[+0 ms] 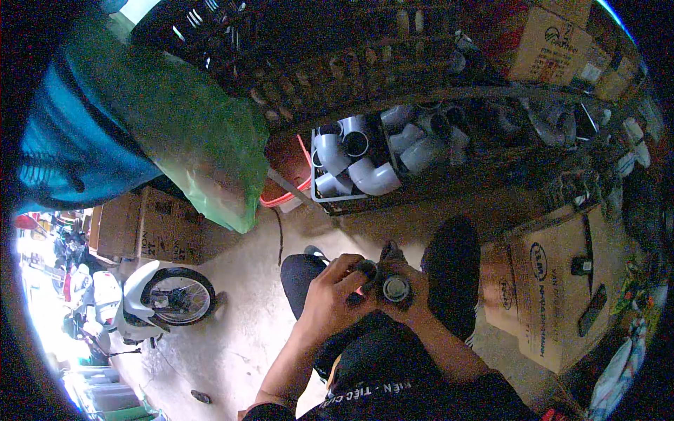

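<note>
Both my hands meet in front of my lap, between my knees. My right hand (413, 286) is closed around a dark cylindrical object (396, 288) whose round end shows a pale ring; its kind is unclear. My left hand (335, 293) is closed on a small dark rounded piece (365, 269), held close beside the cylinder. A spot of red shows near the left fingertips. Whether the two pieces touch is hard to make out. Beyond my hands, grey pipe elbows (373, 177) fill a crate (338, 199) with a pale rim.
To the right stands a large cardboard box (562, 295) with dark small items on top. A green plastic bag (210, 154) hangs at upper left, near a red basin (284, 168). More boxes (168, 228) and a motorbike wheel (179, 296) are at left. Dark racks run across the top.
</note>
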A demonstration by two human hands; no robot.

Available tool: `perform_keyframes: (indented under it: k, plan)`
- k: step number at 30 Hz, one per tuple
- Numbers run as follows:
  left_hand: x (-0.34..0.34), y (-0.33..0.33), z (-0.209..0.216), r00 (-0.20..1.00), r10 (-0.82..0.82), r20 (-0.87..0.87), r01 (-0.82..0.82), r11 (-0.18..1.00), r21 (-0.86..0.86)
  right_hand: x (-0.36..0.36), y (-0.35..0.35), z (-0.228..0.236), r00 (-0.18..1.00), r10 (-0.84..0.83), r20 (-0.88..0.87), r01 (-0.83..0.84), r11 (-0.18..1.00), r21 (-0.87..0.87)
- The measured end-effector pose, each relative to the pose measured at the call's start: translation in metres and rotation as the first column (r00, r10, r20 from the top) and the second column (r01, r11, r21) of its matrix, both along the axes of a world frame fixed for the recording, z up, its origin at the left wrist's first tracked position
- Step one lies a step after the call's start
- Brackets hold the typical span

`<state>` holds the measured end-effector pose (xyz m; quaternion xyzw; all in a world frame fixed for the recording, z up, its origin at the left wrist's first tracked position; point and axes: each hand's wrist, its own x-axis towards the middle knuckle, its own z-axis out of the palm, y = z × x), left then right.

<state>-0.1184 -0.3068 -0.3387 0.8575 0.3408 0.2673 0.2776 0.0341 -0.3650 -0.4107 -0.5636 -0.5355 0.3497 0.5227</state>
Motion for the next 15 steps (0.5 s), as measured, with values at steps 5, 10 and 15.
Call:
perform_keyframes:
  k: [5, 10, 15]
  plan:
    - [0.0006, 0.0021, -0.0011, 0.998, -0.028, -0.056, 0.029, 1.000, 0.007, -0.0056, -0.0003, 0.0033, 0.996, -0.037, -0.084, 0.040, 0.999, 0.036]
    - [-0.0018, 0.0008, -0.0020, 0.995, -0.021, -0.096, 0.021, 1.000, -0.005, -0.0042, -0.0030, 0.0013, 1.000, 0.008, 0.003, -0.008, 0.991, -0.131]
    - [-0.0032, 0.0002, -0.0001, 0.995, -0.038, -0.093, 0.038, 0.999, 0.000, -0.0003, 0.0012, 0.0058, 1.000, 0.002, -0.024, -0.003, 1.000, -0.008]
